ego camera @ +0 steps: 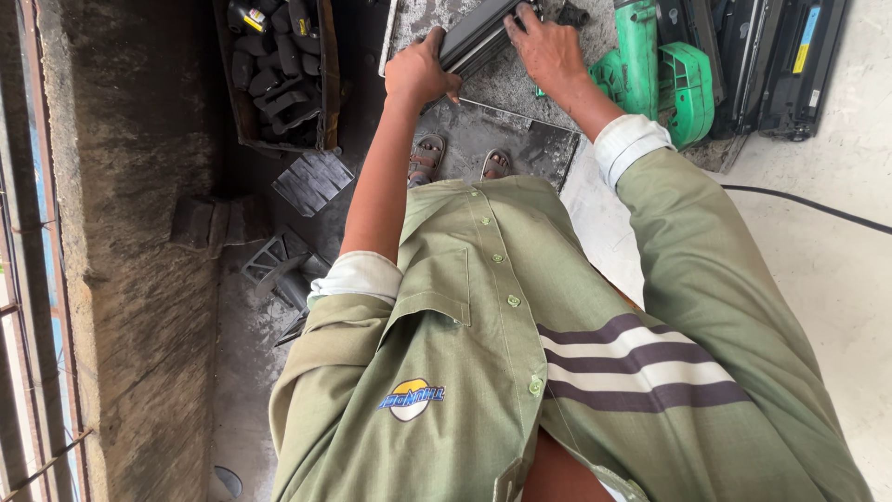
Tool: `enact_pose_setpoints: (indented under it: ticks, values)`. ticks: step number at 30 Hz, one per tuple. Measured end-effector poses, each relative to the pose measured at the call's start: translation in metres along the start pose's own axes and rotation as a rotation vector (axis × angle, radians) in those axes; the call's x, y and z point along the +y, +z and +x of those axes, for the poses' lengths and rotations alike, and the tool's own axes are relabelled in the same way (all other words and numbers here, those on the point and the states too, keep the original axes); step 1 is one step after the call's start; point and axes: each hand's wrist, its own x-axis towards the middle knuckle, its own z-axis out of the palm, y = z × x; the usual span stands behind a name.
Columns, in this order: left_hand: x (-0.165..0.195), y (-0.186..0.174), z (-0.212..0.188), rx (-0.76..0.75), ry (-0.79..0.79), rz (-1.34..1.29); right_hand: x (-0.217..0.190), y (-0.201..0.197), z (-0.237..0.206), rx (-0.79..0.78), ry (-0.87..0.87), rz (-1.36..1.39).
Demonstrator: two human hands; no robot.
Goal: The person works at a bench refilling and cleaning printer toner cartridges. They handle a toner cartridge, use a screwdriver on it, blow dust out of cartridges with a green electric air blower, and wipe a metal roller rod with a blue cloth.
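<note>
**Both hands on a long dark cartridge at the far edge of the view**

Head view, looking down past an olive shirt with striped front. Left hand (420, 72) clenched around the near-left end of a long black toner-type cartridge (476, 33), fingers curled over its edge. Right hand (548, 46) laid flat over the cartridge's far-right part, pressing down; whether its grip closes around anything cannot be told. Cartridge lying slantwise on a grey, dust-smeared metal sheet (506, 88) at the far centre, with a darker plate (520, 139) just near of it and two sandalled feet (460, 160) showing at its near edge.

Just right of the right hand, a green power tool (650, 70), untouched. Further right, more black cartridges (780, 65) lined up on the pale floor (818, 279), a black cable trailing across it. Far left, a crate (279, 74) heaped with black plastic parts; loose dark pieces (311, 181) scattered near of it on the sooty ground.

Judging from this: cartridge seemingly whole and closed, no part visibly lifted off, work on it at an early stage; row of cartridges on the right not yet handled.
</note>
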Motion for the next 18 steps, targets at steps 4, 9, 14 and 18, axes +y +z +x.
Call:
enact_pose_setpoints:
  ticks: [4, 9, 14, 18]
  values:
    - [-0.001, -0.005, 0.001, 0.052, 0.019, -0.039, -0.005, -0.001, 0.002, 0.042, -0.012, -0.025]
    - [0.001, -0.008, 0.002, -0.022, -0.015, -0.029, -0.006, -0.007, 0.011, -0.026, -0.006, -0.048]
    - [0.005, -0.009, -0.002, 0.014, -0.006, -0.038, -0.005, -0.015, 0.019, 0.002, 0.005, 0.018]
    - [0.005, -0.008, -0.003, -0.004, -0.006, -0.019, -0.001, -0.02, 0.023, -0.007, -0.044, -0.017]
